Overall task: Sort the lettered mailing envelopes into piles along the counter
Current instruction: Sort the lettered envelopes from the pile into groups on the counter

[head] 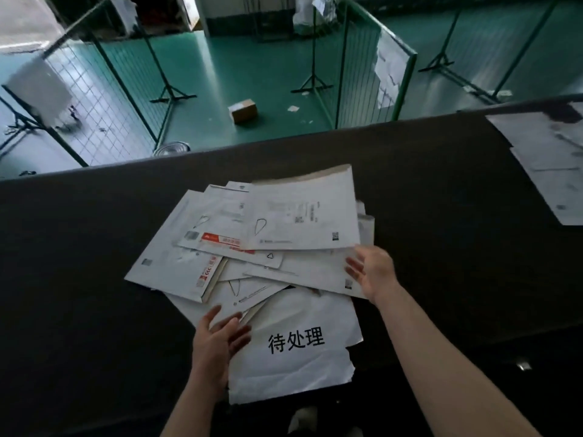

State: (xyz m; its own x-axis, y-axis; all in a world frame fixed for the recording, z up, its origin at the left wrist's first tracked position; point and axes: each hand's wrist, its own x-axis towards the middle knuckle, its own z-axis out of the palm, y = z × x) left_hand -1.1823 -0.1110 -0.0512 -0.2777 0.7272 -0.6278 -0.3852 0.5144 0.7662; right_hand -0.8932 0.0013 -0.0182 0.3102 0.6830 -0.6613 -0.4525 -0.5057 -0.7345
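Note:
A loose heap of several white mailing envelopes [252, 244] lies in the middle of the dark counter [441, 216]. The topmost envelope [303, 212] sits at the far right of the heap, its near right corner slightly raised. Under the heap's near side lies a white sheet with three printed characters [293, 351]. My left hand [217, 339] rests with straight fingers on the near left edge of the heap. My right hand [372, 269] is open, palm turned left, at the heap's right edge just below the top envelope's corner.
A second group of white envelopes [549, 156] lies at the counter's far right. Beyond the counter's far edge is a green floor with wire-mesh partitions [362, 67], a small cardboard box [243, 110] and metal stands.

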